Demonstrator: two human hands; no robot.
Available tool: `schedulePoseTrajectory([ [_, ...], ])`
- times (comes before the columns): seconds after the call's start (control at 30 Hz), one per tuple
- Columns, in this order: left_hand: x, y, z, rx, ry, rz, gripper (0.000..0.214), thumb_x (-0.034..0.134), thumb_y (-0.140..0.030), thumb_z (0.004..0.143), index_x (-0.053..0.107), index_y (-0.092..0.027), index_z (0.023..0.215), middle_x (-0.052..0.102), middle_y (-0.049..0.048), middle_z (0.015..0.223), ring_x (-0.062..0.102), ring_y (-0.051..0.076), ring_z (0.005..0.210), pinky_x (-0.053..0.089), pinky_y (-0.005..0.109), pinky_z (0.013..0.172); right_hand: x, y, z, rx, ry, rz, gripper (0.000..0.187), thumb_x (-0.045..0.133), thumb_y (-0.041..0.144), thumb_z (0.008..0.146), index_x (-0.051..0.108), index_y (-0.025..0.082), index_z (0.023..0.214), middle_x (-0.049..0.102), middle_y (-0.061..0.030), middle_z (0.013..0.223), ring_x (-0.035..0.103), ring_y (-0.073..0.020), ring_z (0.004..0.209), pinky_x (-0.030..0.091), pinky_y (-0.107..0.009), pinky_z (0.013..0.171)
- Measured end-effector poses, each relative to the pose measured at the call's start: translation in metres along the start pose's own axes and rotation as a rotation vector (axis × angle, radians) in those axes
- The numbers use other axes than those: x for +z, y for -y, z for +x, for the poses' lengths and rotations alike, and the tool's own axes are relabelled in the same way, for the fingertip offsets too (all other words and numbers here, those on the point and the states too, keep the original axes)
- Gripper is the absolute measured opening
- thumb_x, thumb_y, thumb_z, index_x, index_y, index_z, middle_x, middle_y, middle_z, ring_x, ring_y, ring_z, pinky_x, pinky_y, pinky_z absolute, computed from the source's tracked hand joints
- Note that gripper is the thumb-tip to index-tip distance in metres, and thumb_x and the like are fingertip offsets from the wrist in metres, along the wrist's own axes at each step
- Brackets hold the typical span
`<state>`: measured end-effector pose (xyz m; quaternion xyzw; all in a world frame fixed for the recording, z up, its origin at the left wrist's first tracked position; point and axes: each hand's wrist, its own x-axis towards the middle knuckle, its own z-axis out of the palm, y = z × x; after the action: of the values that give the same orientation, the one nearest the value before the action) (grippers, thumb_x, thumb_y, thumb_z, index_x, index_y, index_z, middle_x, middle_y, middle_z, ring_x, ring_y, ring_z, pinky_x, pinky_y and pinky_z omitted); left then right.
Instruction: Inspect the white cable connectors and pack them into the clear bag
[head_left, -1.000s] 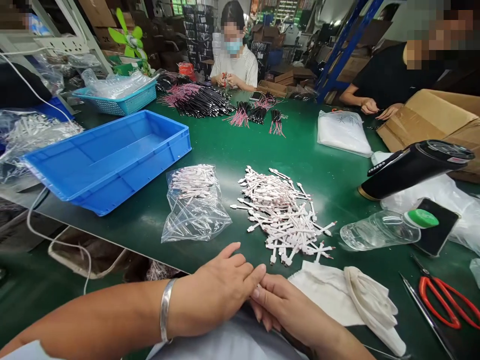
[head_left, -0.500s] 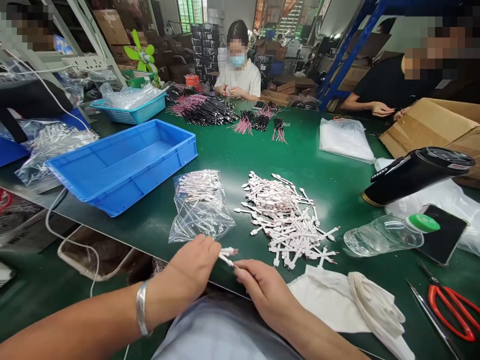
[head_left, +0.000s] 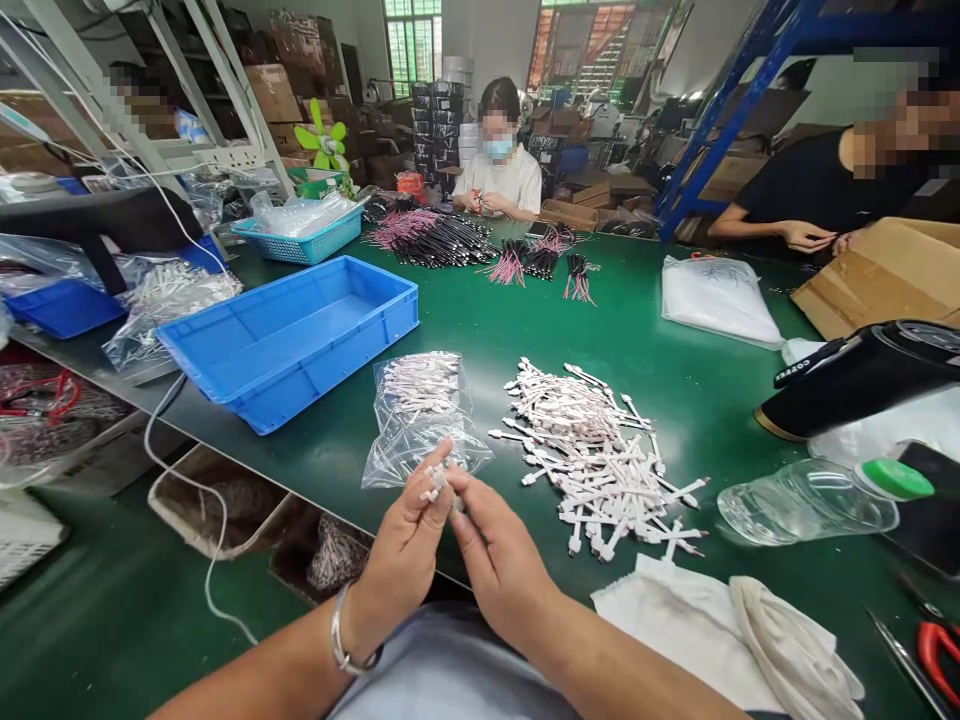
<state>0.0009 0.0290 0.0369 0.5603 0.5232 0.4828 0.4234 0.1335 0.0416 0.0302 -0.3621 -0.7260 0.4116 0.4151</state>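
My left hand [head_left: 409,545] and my right hand [head_left: 499,555] meet at the near edge of the green table [head_left: 465,320]. Both pinch a small bunch of white connector pieces [head_left: 437,482] between their fingertips. Just beyond them lies a clear plastic bag [head_left: 424,420] partly filled with the same pieces. To its right a loose heap of white connector pieces [head_left: 600,455] spreads over the table. A silver bracelet sits on my left wrist.
A blue tray [head_left: 292,335] stands at the left. A white cloth [head_left: 720,630], a lying water bottle [head_left: 814,500], a black flask [head_left: 862,380] and red scissors [head_left: 937,650] are at the right. Two people work at the far side near black and pink wires [head_left: 450,240].
My hands rose from my lap to the table edge and took hold of a few white pieces. The view has shifted, showing more of the room's left side.
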Motion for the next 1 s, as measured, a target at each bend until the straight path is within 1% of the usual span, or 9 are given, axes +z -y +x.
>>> schedulePoseTrajectory([
  [0.1, 0.002, 0.009, -0.006, -0.157, 0.022, -0.245, 0.036, 0.045, -0.042, 0.089, 0.058, -0.024, 0.118, 0.031, 0.0035, 0.147, 0.031, 0.021, 0.133, 0.028, 0.035, 0.109, 0.007, 0.004, 0.002, 0.12, 0.04, 0.259, 0.035, 0.038, 0.035, 0.093, 0.053, 0.024, 0.122, 0.059, -0.0055, 0.118, 0.05, -0.0187, 0.112, 0.036, -0.034, 0.1],
  [0.2, -0.009, 0.01, -0.01, -0.24, 0.161, -0.31, 0.036, 0.05, -0.046, 0.085, 0.065, -0.022, 0.107, 0.025, 0.0051, 0.149, 0.054, 0.022, 0.11, 0.045, 0.034, 0.093, 0.009, 0.007, 0.006, 0.301, 0.168, 0.482, 0.04, 0.042, 0.046, 0.09, 0.059, 0.021, 0.115, 0.062, -0.0044, 0.094, 0.057, -0.0156, 0.085, 0.046, -0.029, 0.078],
  [0.3, -0.027, 0.005, -0.013, -0.27, 0.328, -0.211, 0.037, 0.048, -0.047, 0.085, 0.067, -0.02, 0.103, 0.025, 0.0079, 0.149, 0.061, 0.02, 0.087, 0.052, 0.037, 0.078, 0.004, 0.011, 0.009, 0.477, 0.404, 0.634, 0.051, 0.044, 0.056, 0.085, 0.057, 0.017, 0.116, 0.054, -0.0008, 0.074, 0.051, -0.0105, 0.064, 0.044, -0.023, 0.056],
  [0.37, -0.039, 0.001, -0.016, -0.185, 0.342, -0.034, 0.037, 0.048, -0.043, 0.086, 0.062, -0.023, 0.113, 0.027, 0.0081, 0.148, 0.056, 0.025, 0.104, 0.046, 0.041, 0.09, 0.0, 0.014, 0.01, 0.51, 0.511, 0.594, 0.05, 0.043, 0.057, 0.085, 0.059, 0.016, 0.11, 0.051, 0.0007, 0.071, 0.048, -0.0085, 0.06, 0.042, -0.021, 0.055],
  [0.43, -0.049, -0.003, -0.019, -0.069, 0.323, 0.161, 0.042, 0.05, -0.039, 0.086, 0.052, -0.025, 0.126, 0.026, 0.0078, 0.149, 0.039, 0.028, 0.125, 0.035, 0.045, 0.102, -0.003, 0.018, 0.011, 0.516, 0.576, 0.519, 0.047, 0.042, 0.056, 0.086, 0.061, 0.016, 0.103, 0.049, 0.0017, 0.07, 0.045, -0.0072, 0.059, 0.039, -0.021, 0.056],
  [0.53, -0.063, -0.008, -0.024, 0.052, 0.41, 0.313, 0.044, 0.053, -0.035, 0.084, 0.05, -0.027, 0.127, 0.031, 0.0075, 0.146, 0.031, 0.028, 0.13, 0.029, 0.044, 0.106, -0.003, 0.025, 0.012, 0.482, 0.666, 0.494, 0.041, 0.041, 0.051, 0.089, 0.061, 0.017, 0.102, 0.045, 0.0031, 0.069, 0.039, -0.0068, 0.059, 0.036, -0.02, 0.058],
  [0.67, -0.075, -0.008, -0.03, 0.095, 0.437, 0.27, 0.025, 0.055, -0.034, 0.083, 0.067, -0.028, 0.105, 0.046, 0.0064, 0.132, 0.048, 0.026, 0.115, 0.037, 0.043, 0.1, 0.006, 0.034, 0.012, 0.421, 0.703, 0.516, 0.042, 0.037, 0.051, 0.09, 0.058, 0.018, 0.106, 0.046, 0.0021, 0.072, 0.041, -0.0076, 0.062, 0.039, -0.02, 0.061],
  [0.83, -0.077, -0.001, -0.032, 0.027, 0.438, -0.063, 0.026, 0.056, -0.039, 0.083, 0.067, -0.029, 0.104, 0.046, 0.0079, 0.13, 0.063, 0.015, 0.08, 0.052, 0.034, 0.076, 0.009, 0.034, 0.016, 0.403, 0.866, 0.47, 0.049, 0.034, 0.058, 0.088, 0.056, 0.014, 0.087, 0.049, -0.0021, 0.076, 0.047, -0.0095, 0.062, 0.044, -0.021, 0.055],
  [1.0, -0.081, -0.003, -0.026, 0.199, 0.566, 0.102, 0.031, 0.066, -0.035, 0.076, 0.066, -0.034, 0.108, 0.049, 0.0054, 0.128, 0.05, 0.025, 0.113, 0.043, 0.037, 0.094, 0.002, 0.04, 0.018, 0.216, 0.961, 0.274, 0.038, 0.034, 0.046, 0.091, 0.055, 0.015, 0.081, 0.05, 0.0, 0.073, 0.046, -0.0096, 0.064, 0.042, -0.021, 0.063],
])
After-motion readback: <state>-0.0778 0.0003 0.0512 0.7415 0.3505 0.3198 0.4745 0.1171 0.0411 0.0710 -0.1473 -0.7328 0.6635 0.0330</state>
